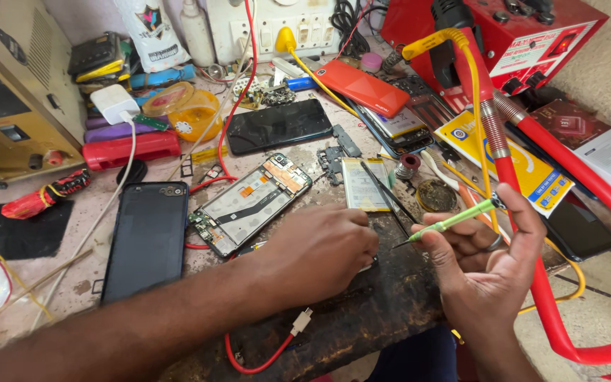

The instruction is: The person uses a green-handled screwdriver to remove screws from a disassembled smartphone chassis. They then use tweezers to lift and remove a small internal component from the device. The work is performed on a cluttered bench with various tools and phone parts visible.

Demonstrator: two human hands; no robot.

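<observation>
A worn, stained tabletop [362, 318] is crowded with phone parts, cables and tools, with a red box-shaped machine [532, 35] at the back. The left hand [319, 247] lies curled, knuckles up, pressing on the dark surface just beside an opened phone [249, 204]. The right hand [489, 262] pinches a green screwdriver [454, 224], its tip pointing toward the left hand. A black phone back cover [146, 237] lies to the left.

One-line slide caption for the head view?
Right hand holds a slim green screwdriver; left hand rests beside an opened phone chassis.
</observation>
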